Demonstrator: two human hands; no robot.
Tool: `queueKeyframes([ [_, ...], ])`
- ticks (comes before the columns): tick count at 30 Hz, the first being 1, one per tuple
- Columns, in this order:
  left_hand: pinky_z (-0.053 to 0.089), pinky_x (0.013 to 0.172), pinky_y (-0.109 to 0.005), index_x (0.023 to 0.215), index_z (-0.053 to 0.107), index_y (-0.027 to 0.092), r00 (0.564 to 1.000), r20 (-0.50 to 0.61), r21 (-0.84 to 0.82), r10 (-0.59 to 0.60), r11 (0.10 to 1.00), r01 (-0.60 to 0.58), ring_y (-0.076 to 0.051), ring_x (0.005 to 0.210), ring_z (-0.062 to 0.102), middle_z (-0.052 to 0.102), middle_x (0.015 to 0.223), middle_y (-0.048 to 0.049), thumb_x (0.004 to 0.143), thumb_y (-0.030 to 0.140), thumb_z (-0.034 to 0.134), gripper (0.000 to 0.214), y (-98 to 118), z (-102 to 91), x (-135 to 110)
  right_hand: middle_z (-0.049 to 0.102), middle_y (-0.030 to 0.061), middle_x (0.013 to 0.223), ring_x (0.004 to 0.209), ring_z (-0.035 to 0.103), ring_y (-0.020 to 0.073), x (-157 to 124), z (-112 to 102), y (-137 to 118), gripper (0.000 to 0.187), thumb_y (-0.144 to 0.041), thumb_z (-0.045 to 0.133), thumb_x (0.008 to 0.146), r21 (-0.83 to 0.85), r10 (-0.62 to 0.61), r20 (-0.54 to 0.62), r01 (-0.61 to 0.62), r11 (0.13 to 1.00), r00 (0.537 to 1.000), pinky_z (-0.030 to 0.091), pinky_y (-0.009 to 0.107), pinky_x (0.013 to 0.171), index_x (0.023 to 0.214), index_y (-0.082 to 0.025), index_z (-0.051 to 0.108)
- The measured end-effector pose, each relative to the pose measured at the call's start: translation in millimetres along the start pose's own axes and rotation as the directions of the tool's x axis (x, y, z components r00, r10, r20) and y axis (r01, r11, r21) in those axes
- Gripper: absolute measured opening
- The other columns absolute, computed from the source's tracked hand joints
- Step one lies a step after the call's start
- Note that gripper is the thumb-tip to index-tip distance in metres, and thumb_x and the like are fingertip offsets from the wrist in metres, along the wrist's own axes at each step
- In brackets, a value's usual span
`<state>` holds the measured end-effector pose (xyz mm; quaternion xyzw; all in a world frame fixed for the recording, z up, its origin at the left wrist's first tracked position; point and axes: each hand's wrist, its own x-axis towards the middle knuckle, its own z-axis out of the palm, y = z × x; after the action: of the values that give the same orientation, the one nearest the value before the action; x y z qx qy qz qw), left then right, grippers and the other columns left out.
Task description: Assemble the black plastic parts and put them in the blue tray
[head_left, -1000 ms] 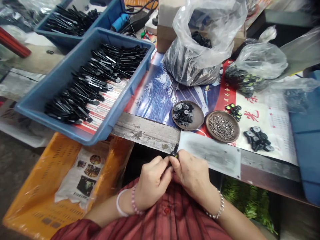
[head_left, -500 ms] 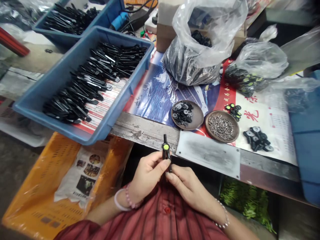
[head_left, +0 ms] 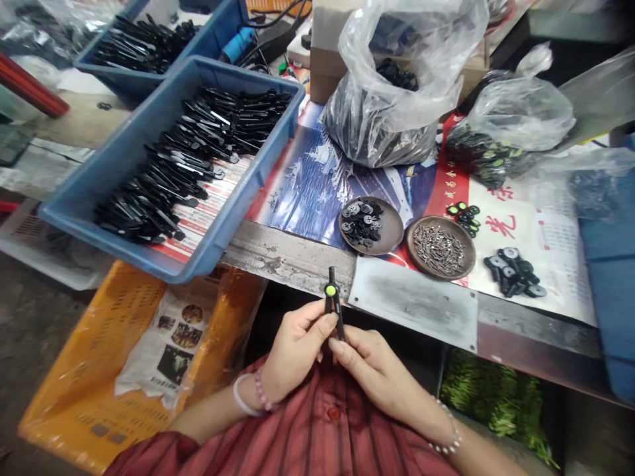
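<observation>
A black drawing compass point(head_left: 331, 291) with a yellow-green disc at its hinge is held upright between both hands, in front of the red striped shirt. Its two legs stand slightly apart. My left hand point(head_left: 297, 344) is closed around one leg, thumb on the front. Lower down, my right hand point(head_left: 370, 360) pinches the other leg near its end. The leg tips are partly hidden by the fingers. Just beyond the hands, a grey metal plate point(head_left: 414, 297) lies over the table edge.
A blue tray point(head_left: 208, 244) holds many black legs; a second blue tray point(head_left: 129, 82) stands behind. A bowl of discs point(head_left: 394, 231) and a bowl of rivets point(head_left: 469, 261) sit near black parts point(head_left: 513, 272). Plastic bags point(head_left: 387, 132) stand behind. An orange crate point(head_left: 64, 403) is below left.
The compass legs have spread further apart, the right hand's leg swinging outward to the right. Both hands keep their hold. The view has shifted slightly.
</observation>
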<state>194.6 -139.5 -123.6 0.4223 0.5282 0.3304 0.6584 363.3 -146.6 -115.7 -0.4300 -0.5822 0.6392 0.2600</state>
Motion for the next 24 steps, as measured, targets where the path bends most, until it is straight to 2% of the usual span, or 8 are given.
queueKeyframes([
  [3,0.03,0.04,-0.016,0.114,0.073,0.014,1.0,-0.017,-0.038,-0.011,0.999,0.011,-0.005,0.043,0.037,0.05,0.058,0.0047,0.094,0.045,0.06,0.039,-1.6,1.5,3.1,0.053,-0.0007,0.074,0.065,0.047,0.0121,5.8,15.5,5.9,0.038,-0.042,0.041,0.105,0.052,-0.041,-0.063,0.044,0.998,0.997,0.038,0.023,0.062,0.08,-0.018,0.054],
  [5,0.027,0.039,-0.016,0.113,0.073,0.015,0.999,0.018,-0.079,-0.036,0.996,0.038,-0.004,0.042,0.034,0.048,0.056,0.0054,0.093,0.045,0.062,0.039,1.3,-4.0,3.1,0.052,-0.0009,0.072,0.064,0.045,0.0116,7.1,12.4,8.2,0.041,-0.045,0.042,0.104,0.057,-0.035,-0.021,0.037,0.998,0.999,0.036,0.023,0.061,0.077,-0.017,0.053],
  [9,0.019,0.037,-0.015,0.11,0.075,0.014,0.988,0.08,-0.172,-0.129,0.975,0.142,-0.002,0.04,0.026,0.05,0.057,0.0054,0.086,0.045,0.07,0.04,11.1,-20.6,-1.7,0.042,-0.0032,0.064,0.058,0.036,0.0103,2.1,-19.2,6.7,0.048,-0.053,0.048,0.101,0.059,0.057,0.1,-0.063,0.996,0.993,0.03,0.023,0.055,0.07,-0.017,0.052],
  [13,0.018,0.036,-0.016,0.11,0.075,0.013,0.965,0.12,-0.183,-0.232,0.951,0.251,-0.001,0.04,0.03,0.057,0.064,0.0022,0.082,0.044,0.074,0.042,11.1,-26.8,-7.1,0.041,-0.003,0.063,0.058,0.034,0.0103,-1.0,-42.3,3.6,0.05,-0.055,0.05,0.099,0.037,0.151,0.23,-0.163,0.986,0.961,0.027,0.024,0.053,0.068,-0.016,0.051],
  [15,0.02,0.036,-0.016,0.109,0.075,0.014,0.979,0.061,-0.169,-0.196,0.964,0.204,-0.002,0.041,0.032,0.055,0.064,0.0028,0.086,0.043,0.07,0.037,6.7,-22.1,-6.5,0.042,-0.0029,0.064,0.058,0.034,0.0103,2.2,-35.8,4.1,0.049,-0.054,0.048,0.1,0.035,0.142,0.215,-0.153,0.988,0.966,0.027,0.024,0.053,0.069,-0.016,0.052],
  [19,0.026,0.04,-0.015,0.099,0.074,0.015,0.997,-0.055,-0.119,-0.05,0.992,0.043,-0.003,0.044,0.032,0.05,0.062,0.0044,0.092,0.04,0.063,0.029,-0.7,-8.2,-0.1,0.04,-0.0034,0.063,0.058,0.035,0.0103,12.4,4.0,8.4,0.045,-0.051,0.049,0.101,0.109,0.046,0.094,-0.057,0.992,0.995,0.029,0.023,0.054,0.071,-0.018,0.049],
  [22,0.029,0.041,-0.015,0.097,0.074,0.015,0.998,-0.051,-0.11,-0.023,0.994,0.017,-0.004,0.045,0.036,0.049,0.058,0.0048,0.094,0.04,0.061,0.028,-0.5,-6.7,1.9,0.039,-0.0041,0.062,0.057,0.035,0.0103,17.8,23.7,11.4,0.042,-0.051,0.048,0.102,0.211,0.035,0.004,-0.035,0.977,0.999,0.03,0.023,0.053,0.075,-0.018,0.051],
  [24,0.027,0.04,-0.015,0.103,0.074,0.015,0.999,-0.015,-0.122,-0.033,0.992,0.031,-0.004,0.044,0.035,0.048,0.056,0.0055,0.094,0.042,0.062,0.03,2.5,-11.6,-0.3,0.041,-0.0034,0.064,0.057,0.035,0.0099,18.5,20.7,11.4,0.042,-0.051,0.049,0.101,0.215,0.031,0.031,-0.037,0.976,0.999,0.029,0.023,0.053,0.076,-0.017,0.053],
])
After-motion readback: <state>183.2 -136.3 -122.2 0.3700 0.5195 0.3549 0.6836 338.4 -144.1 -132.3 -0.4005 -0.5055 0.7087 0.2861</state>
